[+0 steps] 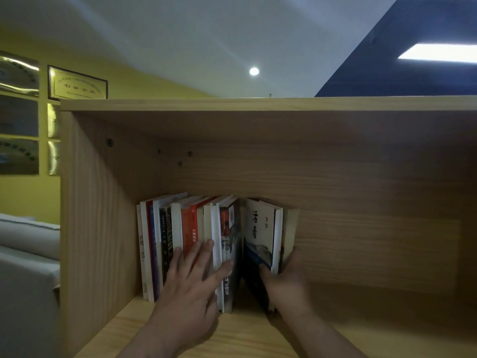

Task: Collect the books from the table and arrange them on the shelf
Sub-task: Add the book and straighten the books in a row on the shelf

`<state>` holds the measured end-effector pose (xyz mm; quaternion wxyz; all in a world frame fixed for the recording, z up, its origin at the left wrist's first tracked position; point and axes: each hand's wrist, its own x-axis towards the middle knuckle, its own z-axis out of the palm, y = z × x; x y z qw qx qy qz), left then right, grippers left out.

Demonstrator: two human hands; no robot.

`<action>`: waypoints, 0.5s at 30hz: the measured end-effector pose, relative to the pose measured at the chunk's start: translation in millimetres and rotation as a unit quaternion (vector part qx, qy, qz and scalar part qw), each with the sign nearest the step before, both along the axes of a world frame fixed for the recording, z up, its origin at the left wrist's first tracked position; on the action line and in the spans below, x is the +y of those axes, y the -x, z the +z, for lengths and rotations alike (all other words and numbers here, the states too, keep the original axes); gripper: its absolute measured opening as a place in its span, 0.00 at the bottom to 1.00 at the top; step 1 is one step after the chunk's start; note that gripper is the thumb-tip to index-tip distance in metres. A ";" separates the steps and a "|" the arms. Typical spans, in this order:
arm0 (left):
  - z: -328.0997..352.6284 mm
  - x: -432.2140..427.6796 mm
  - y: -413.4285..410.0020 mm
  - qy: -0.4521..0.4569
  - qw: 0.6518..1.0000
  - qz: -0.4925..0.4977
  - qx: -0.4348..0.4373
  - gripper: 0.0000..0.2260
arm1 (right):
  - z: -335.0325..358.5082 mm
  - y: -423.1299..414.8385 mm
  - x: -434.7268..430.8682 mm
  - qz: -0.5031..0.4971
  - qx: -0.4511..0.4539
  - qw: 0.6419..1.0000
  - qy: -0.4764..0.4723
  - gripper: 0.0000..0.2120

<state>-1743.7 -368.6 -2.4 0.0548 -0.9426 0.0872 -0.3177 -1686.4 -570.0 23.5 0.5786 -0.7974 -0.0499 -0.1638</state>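
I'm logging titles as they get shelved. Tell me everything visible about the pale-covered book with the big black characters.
The pale-covered book is a thin paperback: cream cover, large black brush characters, a dark blue-black picture below. It stands on the wooden shelf, leaning right, apart from the upright row. The right hand grips its lower edge, together with the books behind it.
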 end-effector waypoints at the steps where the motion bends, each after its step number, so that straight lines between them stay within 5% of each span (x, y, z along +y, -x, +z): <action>1: -0.4 0.5 0.8 -0.001 1.000 0.001 0.007 0.35 | 1.6 -1.4 -4.9 0.015 0.014 1.000 -0.014 0.22; 6: 1.3 2.9 8.6 0.059 0.998 -0.026 -0.009 0.33 | 17.2 -0.2 -52.8 0.082 0.076 0.987 -0.116 0.22; 9: 12.5 -18.1 22.3 0.172 0.981 -0.072 -0.048 0.26 | 19.1 2.7 -88.9 0.171 0.160 0.938 -0.256 0.24; 13: 47.0 -71.8 32.1 0.399 0.911 -0.103 0.002 0.22 | 15.4 3.8 -106.0 0.273 0.212 0.862 -0.371 0.24; 15: 57.1 -89.2 27.9 0.503 0.853 -0.131 0.041 0.19 | 12.9 2.9 -102.5 0.307 0.212 0.851 -0.370 0.28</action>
